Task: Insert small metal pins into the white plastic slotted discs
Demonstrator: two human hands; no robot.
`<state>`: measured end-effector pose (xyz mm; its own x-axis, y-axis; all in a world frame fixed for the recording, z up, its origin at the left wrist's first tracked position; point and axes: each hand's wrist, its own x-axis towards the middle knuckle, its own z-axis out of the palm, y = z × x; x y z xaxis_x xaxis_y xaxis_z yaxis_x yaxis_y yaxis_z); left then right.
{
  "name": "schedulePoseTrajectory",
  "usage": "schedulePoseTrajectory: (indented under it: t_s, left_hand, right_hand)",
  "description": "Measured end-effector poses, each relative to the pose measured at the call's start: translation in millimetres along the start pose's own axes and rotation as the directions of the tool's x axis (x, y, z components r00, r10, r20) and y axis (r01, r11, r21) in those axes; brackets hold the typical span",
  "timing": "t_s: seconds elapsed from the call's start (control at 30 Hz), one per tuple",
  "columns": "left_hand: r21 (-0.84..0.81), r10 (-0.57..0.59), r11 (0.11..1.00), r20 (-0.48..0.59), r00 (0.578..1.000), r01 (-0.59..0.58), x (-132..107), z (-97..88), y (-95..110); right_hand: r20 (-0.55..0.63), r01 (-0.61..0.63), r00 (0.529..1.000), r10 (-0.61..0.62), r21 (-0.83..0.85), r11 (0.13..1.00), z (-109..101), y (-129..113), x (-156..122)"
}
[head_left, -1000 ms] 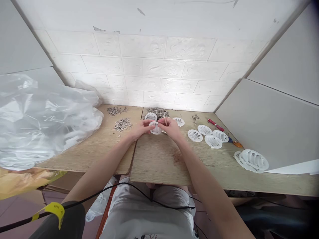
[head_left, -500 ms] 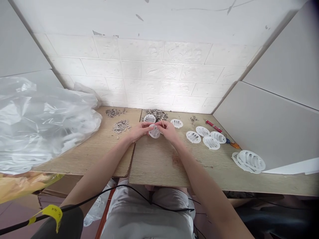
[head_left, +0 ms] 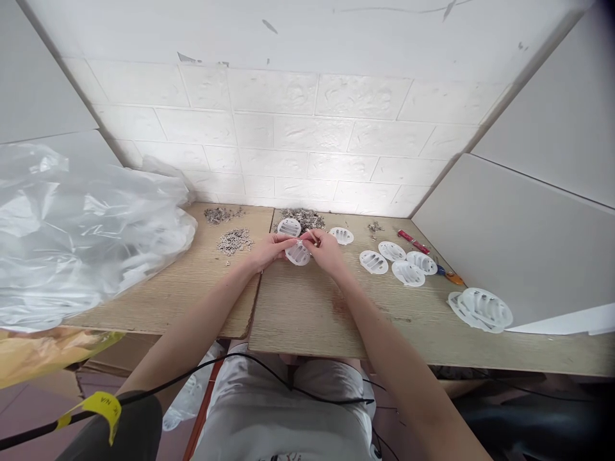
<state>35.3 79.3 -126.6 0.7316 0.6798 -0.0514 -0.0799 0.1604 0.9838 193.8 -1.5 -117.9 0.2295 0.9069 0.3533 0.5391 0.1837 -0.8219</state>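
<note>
Between my hands, just above the table, is a white oval plastic piece with slots (head_left: 297, 253). My left hand (head_left: 270, 251) grips its left edge with thumb and fingers. At its upper right edge, my right hand (head_left: 324, 248) is closed in a pinch; whether a small part sits between those fingertips is too small to tell. Right behind lies another white slotted oval piece (head_left: 289, 227), at the edge of a heap of small metal parts (head_left: 307, 219). One more white oval piece (head_left: 341, 236) rests beyond my right hand.
Two piles of small metal parts (head_left: 235, 241) lie at left, beside a large clear plastic bag (head_left: 96, 230). Several white oval pieces (head_left: 408, 273) are spread at right, with a small stack (head_left: 485, 308) farther out. A red tool (head_left: 414, 241) and an orange-handled tool (head_left: 453, 278) lie near the partition.
My right fingers have shifted slightly at the upper edge of the held piece, which is tilted a little differently. My left hand keeps its grip.
</note>
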Motion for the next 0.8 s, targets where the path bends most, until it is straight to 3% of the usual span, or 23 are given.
schedulePoseTrajectory:
  t_s: [0.2,0.33,0.5,0.57,0.7,0.8]
  left_hand:
    - [0.087,-0.005,0.996,0.117,0.993,-0.005,-3.3,-0.8,6.2]
    - [0.129,0.021,0.990,0.249,0.968,-0.055,-5.5,-1.4,9.3]
    - [0.235,0.045,0.967,0.226,0.973,-0.099,-5.2,-3.5,7.1]
    - [0.245,0.055,0.963,0.218,0.974,-0.110,-4.8,-3.9,5.7]
    - [0.267,0.064,0.956,0.210,0.976,-0.120,-4.4,-4.0,4.2]
    - [0.301,0.068,0.945,0.195,0.978,-0.126,-4.8,-3.9,4.2]
  right_hand:
    - [-0.029,0.112,0.993,-0.118,-0.152,0.982,4.3,4.1,0.1]
    - [-0.049,0.100,0.993,-0.108,-0.147,0.984,4.6,4.3,0.1]
    - [-0.052,0.085,0.994,-0.095,-0.161,0.983,4.5,0.9,-1.1]
    - [-0.056,0.041,0.997,-0.049,-0.126,0.991,3.6,0.5,-1.4]
    - [-0.009,-0.155,0.988,0.155,0.020,0.988,-0.7,1.9,-1.5]
    - [0.005,-0.209,0.978,0.209,0.053,0.977,-2.9,1.2,-1.4]
